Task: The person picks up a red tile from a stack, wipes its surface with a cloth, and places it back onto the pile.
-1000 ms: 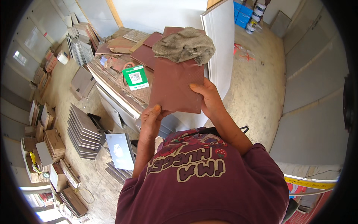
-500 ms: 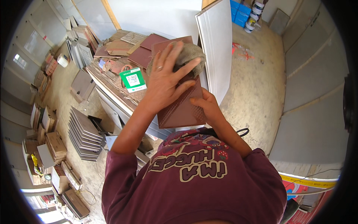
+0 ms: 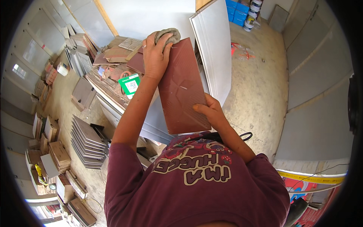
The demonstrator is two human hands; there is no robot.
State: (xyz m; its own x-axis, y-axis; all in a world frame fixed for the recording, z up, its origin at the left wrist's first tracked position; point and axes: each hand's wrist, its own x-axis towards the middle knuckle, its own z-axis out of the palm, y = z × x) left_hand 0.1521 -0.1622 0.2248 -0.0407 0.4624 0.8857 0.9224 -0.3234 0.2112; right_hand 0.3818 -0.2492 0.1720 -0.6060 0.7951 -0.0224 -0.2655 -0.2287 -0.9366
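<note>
A reddish-brown rectangular tile [image 3: 181, 90] with a raised pattern is held tilted in front of my chest. My right hand [image 3: 212, 110] grips its lower right edge, the thumb lying on the patterned face and the other fingers behind it. At the tile's top left corner, my left hand [image 3: 155, 58] is closed round a bunched grey-brown cloth [image 3: 172, 36]. The cloth rests by the tile's upper edge. Behind my left forearm, a green card [image 3: 129, 86] with a square code lies on a dusty pile of tile pieces [image 3: 113, 56].
White panels [image 3: 215, 49] lean upright just beyond the tile's right side. To the left, grey tiles [image 3: 89, 142] stand in a slanted row on the floor, with cartons [image 3: 58, 157] farther out. Blue boxes [image 3: 239, 16] and stacked buckets [image 3: 248, 23] stand at the back right.
My left hand has moved the cloth up and left, from across the tile's upper face to its top left corner. More of the patterned face now shows. My right hand keeps its grip.
</note>
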